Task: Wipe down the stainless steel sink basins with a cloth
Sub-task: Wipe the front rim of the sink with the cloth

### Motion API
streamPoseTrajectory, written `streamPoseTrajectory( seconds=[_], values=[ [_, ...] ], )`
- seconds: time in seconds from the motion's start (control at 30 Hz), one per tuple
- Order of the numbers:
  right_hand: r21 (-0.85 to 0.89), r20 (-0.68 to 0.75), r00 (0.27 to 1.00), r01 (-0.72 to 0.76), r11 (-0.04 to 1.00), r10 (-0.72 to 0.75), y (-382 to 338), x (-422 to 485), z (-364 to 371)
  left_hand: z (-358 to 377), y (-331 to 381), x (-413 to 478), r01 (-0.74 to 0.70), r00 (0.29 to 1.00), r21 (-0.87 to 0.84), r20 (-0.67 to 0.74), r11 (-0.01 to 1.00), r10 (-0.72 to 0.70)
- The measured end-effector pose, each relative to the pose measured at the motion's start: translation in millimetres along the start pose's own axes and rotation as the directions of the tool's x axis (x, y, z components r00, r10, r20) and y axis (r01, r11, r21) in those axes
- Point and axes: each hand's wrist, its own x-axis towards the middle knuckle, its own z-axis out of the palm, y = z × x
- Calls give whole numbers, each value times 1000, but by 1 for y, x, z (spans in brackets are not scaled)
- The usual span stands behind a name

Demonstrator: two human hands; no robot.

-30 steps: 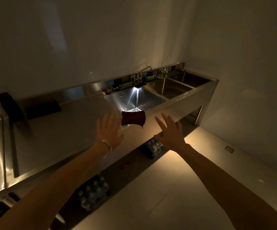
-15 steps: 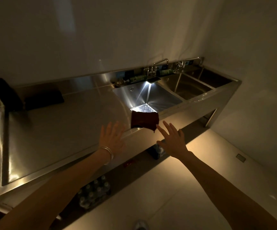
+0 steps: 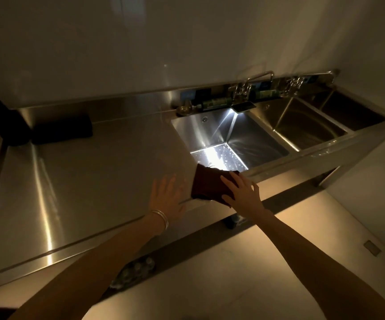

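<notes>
Dark cloth (image 3: 206,184) draped over lit basin (image 3: 233,132) front rim.

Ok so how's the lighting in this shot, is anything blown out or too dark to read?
Head view: dim overall; a light at the back rim floods the left basin, blowing out its floor. The dark cloth under the right hand shows no texture. The left hand looks motion-blurred, the black items on the counter are featureless, and wide-angle distortion bends the counter edges.

Both arms outstretched, left hand (image 3: 167,196) and right hand (image 3: 242,192) flat, fingers spread
</notes>
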Motion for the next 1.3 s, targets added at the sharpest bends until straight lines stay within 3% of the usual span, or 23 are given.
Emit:
streamPoseTrajectory(
  seconds=[0.2,0.33,0.63,0.9,1.1,1.3],
  values=[
    [-17,74,995,63,998,-62,-2,50,30,32,-9,18,11,997,-27,75,1000,-9],
    [37,122,992,-43,998,38,-4,75,45,43,-19,37,1,992,-45,124,999,5],
    [105,313,943,-154,983,114,-8,107,79,63,-45,58,-31,984,-92,170,995,47],
    [61,156,968,-209,976,197,-25,97,90,60,-39,78,-102,978,-106,170,989,119],
    [97,-105,962,-242,965,252,-47,83,92,51,-27,86,-184,970,-105,143,977,197],
    [146,-14,973,-226,963,231,0,91,85,48,-25,97,-231,959,-90,145,969,243]
  ],
)
